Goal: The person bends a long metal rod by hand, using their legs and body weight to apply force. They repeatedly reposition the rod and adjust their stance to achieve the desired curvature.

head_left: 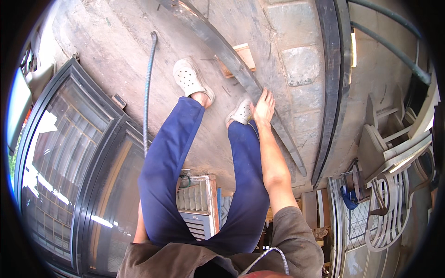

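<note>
My right hand (263, 107) lies flat on a long dark grey wooden beam (230, 59), its fingers stretched out along the upper face. The beam slants across the floor from the top middle down to the right. Part of a pale wooden block (244, 55) shows beside and beneath the beam. My right foot, in a white clog (241, 111), is close against the beam; the other white clog (187, 78) stands farther left. Of my left arm (141, 227), only a strip shows beside my left thigh. The left hand itself is hidden behind the leg.
Dark-framed glass panels (81, 153) stand at left, with a ridged bar (149, 83) near them. More long dark beams (330, 88) lie at right, beyond paving slabs (300, 65). Chairs (389, 213) are piled at far right. A louvred shutter (197, 199) is behind my legs.
</note>
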The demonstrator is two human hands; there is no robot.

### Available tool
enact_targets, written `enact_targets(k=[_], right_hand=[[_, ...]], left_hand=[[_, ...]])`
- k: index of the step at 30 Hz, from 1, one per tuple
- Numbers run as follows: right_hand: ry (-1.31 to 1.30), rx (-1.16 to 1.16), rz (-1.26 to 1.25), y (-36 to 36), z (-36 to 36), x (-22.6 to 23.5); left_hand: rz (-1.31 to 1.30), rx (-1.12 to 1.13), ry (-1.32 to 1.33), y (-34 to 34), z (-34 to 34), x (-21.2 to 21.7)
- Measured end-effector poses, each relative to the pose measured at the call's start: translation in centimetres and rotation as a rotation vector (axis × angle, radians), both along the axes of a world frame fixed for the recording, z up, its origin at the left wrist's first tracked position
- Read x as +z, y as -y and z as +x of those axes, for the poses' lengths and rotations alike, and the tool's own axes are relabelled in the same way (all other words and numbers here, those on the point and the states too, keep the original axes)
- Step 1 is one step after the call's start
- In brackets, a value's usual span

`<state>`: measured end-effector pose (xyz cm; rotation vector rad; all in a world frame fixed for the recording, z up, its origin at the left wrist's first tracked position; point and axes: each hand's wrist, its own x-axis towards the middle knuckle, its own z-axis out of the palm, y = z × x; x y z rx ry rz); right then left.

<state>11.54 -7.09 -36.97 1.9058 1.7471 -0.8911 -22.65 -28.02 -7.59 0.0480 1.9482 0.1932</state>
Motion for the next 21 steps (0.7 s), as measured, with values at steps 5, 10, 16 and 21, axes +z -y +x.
enact_targets(k=[5,10,16,21], right_hand=[[-0.132,-0.043,-0.175,0.1,3.1,-2.2],[-0.146,-0.066,-0.150,-2.1,5.9,-0.5],[-0.020,-0.104,-0.016,-7.6,13.4,2.7],[0.147,-0.151,0.064,-11.2,20.1,2.9]], left_hand=[[0.015,0.051,-0.007,0.4,4.1,-2.0],[0.045,0.039,-0.008,0.3,5.1,-1.2],[0.037,0.014,0.011,0.1,4.5,0.0],[0.023,-0.010,0.021,0.0,3.8,0.6]])
